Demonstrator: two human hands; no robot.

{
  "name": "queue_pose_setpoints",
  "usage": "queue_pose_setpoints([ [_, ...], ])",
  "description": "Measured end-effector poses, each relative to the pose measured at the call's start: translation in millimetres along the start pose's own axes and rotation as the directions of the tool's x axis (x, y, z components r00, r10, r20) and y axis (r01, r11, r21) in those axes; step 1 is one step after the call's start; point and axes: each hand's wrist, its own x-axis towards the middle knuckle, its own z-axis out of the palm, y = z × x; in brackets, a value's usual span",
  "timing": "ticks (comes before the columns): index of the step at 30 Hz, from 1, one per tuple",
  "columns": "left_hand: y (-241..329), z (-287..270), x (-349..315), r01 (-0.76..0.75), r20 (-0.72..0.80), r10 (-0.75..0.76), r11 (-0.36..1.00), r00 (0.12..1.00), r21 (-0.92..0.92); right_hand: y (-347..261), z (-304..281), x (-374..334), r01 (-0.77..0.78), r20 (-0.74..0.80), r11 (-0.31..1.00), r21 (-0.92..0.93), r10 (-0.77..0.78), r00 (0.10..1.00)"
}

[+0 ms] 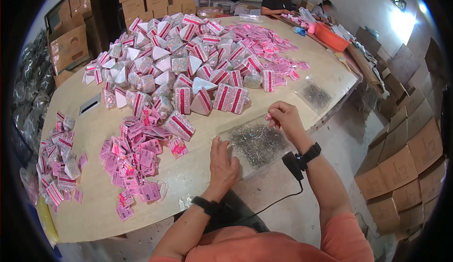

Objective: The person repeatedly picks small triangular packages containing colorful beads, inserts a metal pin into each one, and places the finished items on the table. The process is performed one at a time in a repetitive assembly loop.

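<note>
Surface: pale, smooth, with a curved edge. Across it lies a heap of wedge-shaped pieces, white and glittery with pink-red bands; judged light, best taken by the flat sides. Nearer, pink printed cards lie in a loose pile; thin, flat, likely slick.

Directly before the person sits a flat, clear-edged container, tray or bag not determinable. Judged limp at its margin; hold by the rim. The left hand is at its left side, fingers apart and seemingly empty; contact not confirmed.

Inside, thin shiny metal pieces lie tangled; judged stiff, slippery, inclined to snag. Smallest: a pink item, pinched between the right hand's thumb and fingertips above the container's upper right part; likely light, suited to a fingertip hold. Material unclear.
</note>
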Motion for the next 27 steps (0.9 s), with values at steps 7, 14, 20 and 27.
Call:
queue_pose_setpoints([
  [7,-3.0,-1.4,-0.7,-0.018,-0.001,0.018,0.998,1.0,0.054,6.4,-47.5,-56.8,-0.022,-0.155,1.0,-0.01,0.02,0.988],
  [14,-1.7,3.9,-0.5,0.012,-0.014,-0.012,0.999,1.0,0.031,12.8,-95.2,-97.1,0.166,-0.061,0.47,-0.867,-0.431,0.9],
  [20,-9.6,-5.4,-1.8,0.084,0.015,-0.082,0.979,0.996,-0.188,14.4,7.5,-70.1,0.474,0.372,0.621,-0.624,-0.298,0.879],
  [27,14.8,-81.3,-34.1,0.371,0.234,-0.3,0.846,0.925,-0.384,31.1,60.3,-43.5,0.491,0.449,0.401,-0.773,-0.201,0.871],
])
